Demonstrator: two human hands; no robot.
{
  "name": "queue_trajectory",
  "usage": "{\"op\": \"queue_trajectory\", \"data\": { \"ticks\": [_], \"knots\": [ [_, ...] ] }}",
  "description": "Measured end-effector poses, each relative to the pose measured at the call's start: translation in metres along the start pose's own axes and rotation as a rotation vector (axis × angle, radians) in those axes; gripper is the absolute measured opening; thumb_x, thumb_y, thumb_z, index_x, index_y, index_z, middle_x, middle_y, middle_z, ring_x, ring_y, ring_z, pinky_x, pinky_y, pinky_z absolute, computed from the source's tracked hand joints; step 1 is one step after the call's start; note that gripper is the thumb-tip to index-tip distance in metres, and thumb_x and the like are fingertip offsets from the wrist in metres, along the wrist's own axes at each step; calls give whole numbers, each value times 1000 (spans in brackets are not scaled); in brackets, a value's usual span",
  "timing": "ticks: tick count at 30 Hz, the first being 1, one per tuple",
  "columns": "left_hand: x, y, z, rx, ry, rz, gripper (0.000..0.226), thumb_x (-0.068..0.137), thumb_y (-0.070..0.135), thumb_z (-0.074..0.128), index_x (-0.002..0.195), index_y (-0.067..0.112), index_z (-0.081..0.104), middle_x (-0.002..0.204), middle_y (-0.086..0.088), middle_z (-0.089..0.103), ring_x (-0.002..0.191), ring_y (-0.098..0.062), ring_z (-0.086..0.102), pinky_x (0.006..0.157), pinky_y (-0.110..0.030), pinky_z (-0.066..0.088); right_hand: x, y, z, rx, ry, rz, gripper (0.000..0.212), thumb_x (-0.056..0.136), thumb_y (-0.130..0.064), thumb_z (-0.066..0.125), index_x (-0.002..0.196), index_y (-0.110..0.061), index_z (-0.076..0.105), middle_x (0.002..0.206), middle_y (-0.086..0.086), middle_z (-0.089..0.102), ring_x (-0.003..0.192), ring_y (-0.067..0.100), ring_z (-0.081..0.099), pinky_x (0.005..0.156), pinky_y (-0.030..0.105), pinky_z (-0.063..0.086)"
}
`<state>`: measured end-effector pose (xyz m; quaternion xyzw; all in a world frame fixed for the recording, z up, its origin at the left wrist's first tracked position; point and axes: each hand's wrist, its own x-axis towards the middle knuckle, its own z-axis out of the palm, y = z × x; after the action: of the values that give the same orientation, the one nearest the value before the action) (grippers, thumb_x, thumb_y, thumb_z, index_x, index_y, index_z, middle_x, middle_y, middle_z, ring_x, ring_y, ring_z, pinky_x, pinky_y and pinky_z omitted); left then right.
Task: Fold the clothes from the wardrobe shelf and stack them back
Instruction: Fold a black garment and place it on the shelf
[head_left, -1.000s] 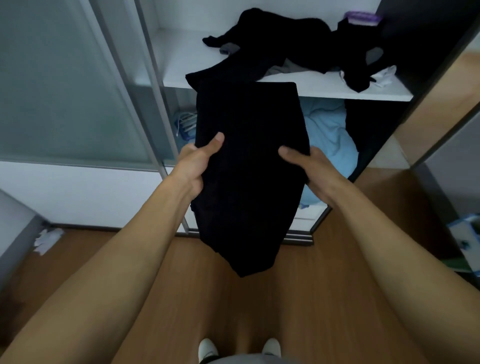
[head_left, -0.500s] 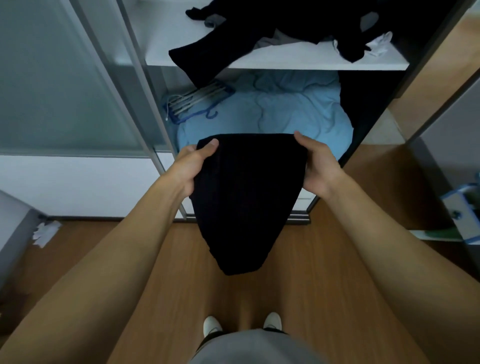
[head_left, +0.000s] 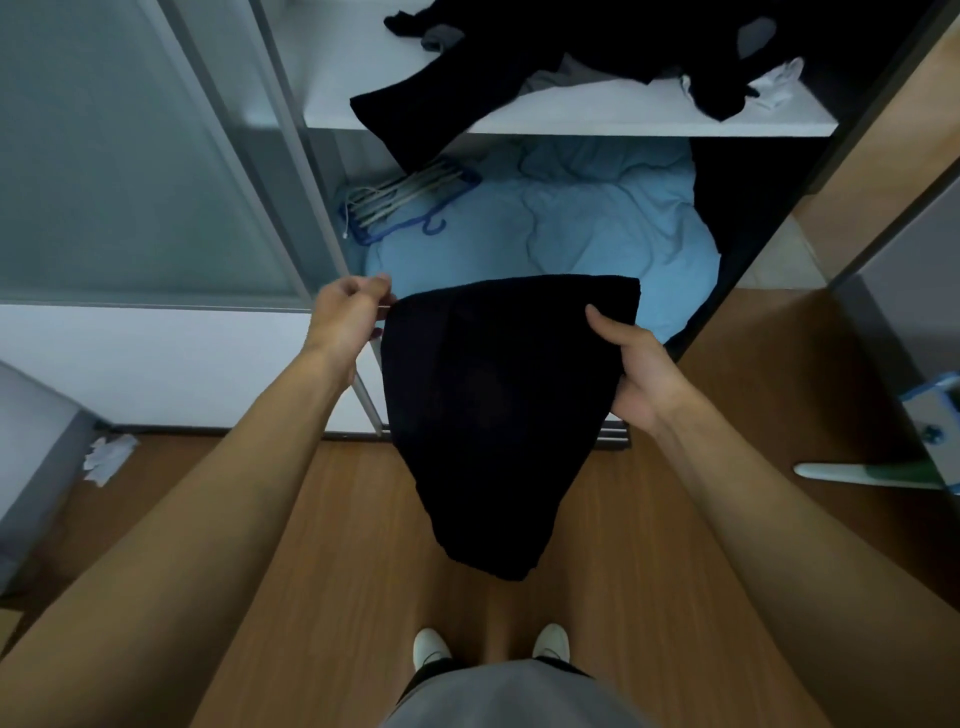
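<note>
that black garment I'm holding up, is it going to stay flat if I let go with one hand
Probably not. The black garment hangs limp and tapers below the right hand, so it looks floppy. The left hand pinches only its corner, suggesting it's light. Released, that side would likely droop and unfold.

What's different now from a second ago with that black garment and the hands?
The black garment was lowered from in front of the white shelf to hang before the blue bedding. The left hand shifted from a full side grip to pinching the top corner. The right hand keeps its side hold. The dark clothes pile on the shelf looks unchanged.
</note>
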<state>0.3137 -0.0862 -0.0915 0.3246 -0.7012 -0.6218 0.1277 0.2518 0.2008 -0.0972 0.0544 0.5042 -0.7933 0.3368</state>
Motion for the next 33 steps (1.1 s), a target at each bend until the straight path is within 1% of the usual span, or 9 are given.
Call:
{"op": "queue_trajectory", "data": {
  "ticks": [3, 5, 9, 11, 16, 20, 23, 28, 33],
  "knots": [
    [-10, -14, -2, -31, 161, 85, 25, 94, 36, 58, 77, 18, 60, 75, 6, 66, 74, -10, 63, 73, -27, 48, -1, 1, -1, 12, -24, 28, 43, 94, -34, 64, 131, -12, 64, 130, 10, 67, 120, 27, 64, 103, 41, 50],
    [-18, -22, 4, 24, 96, 91, 26, 91, 37, 61, 79, 15, 66, 78, 6, 69, 80, -12, 66, 79, -30, 51, -1, 4, -1, 38, -38, 48, 44, 95, -37, 62, 132, -13, 64, 132, 9, 66, 121, 26, 63, 103, 41, 50],
    [-23, -29, 15, 157, -128, -64, 44, 89, 56, 60, 115, 19, 62, 116, 3, 67, 112, -15, 61, 102, -38, 46, -3, 7, 2, 73, -66, 71, 46, 95, -39, 61, 134, -14, 63, 134, 9, 64, 124, 26, 62, 103, 40, 49],
    [-24, -28, 21, 74, -247, -125, 47, 96, 56, 50, 127, 21, 58, 124, 3, 66, 118, -16, 60, 107, -37, 43, -4, 6, 4, 77, -78, 73, 46, 93, -41, 63, 131, -15, 65, 135, 9, 64, 124, 26, 61, 103, 40, 50],
    [-30, -22, 31, -375, -357, -236, 33, 102, 47, 47, 119, 23, 63, 114, 4, 75, 108, -10, 69, 96, -24, 50, -5, -6, 7, 68, -74, 67, 55, 90, -50, 66, 130, -13, 66, 140, 10, 60, 130, 27, 56, 111, 40, 43],
    [-35, -17, 38, -343, -352, -254, 36, 100, 48, 51, 115, 19, 67, 105, 0, 77, 99, -13, 73, 83, -25, 55, -2, -20, 4, 87, 14, 31, 62, 87, -58, 64, 126, -9, 69, 133, 14, 64, 121, 31, 63, 102, 43, 51],
    [-37, -10, 50, -260, -276, -252, 39, 98, 52, 51, 108, 19, 70, 95, -1, 79, 90, -17, 75, 73, -26, 57, -2, -24, -5, 81, 57, -8, 67, 87, -59, 63, 126, -4, 68, 135, 17, 62, 122, 34, 62, 107, 45, 47],
    [-32, -5, 60, -358, -142, -346, 39, 97, 52, 54, 101, 16, 68, 87, -4, 78, 79, -20, 75, 62, -28, 59, -15, 5, -3, -131, 34, -58, 35, 95, -32, 63, 121, -9, 69, 121, 11, 71, 113, 25, 68, 88, 33, 58],
    [-30, -11, 34, -342, -454, -373, 46, 85, 58, 68, 103, 17, 78, 105, -6, 77, 94, -20, 75, 69, -28, 60, -12, 16, 8, -163, 269, -54, 26, 97, -16, 62, 119, -2, 67, 113, 14, 74, 105, 28, 71, 93, 39, 57]
  ]
}}
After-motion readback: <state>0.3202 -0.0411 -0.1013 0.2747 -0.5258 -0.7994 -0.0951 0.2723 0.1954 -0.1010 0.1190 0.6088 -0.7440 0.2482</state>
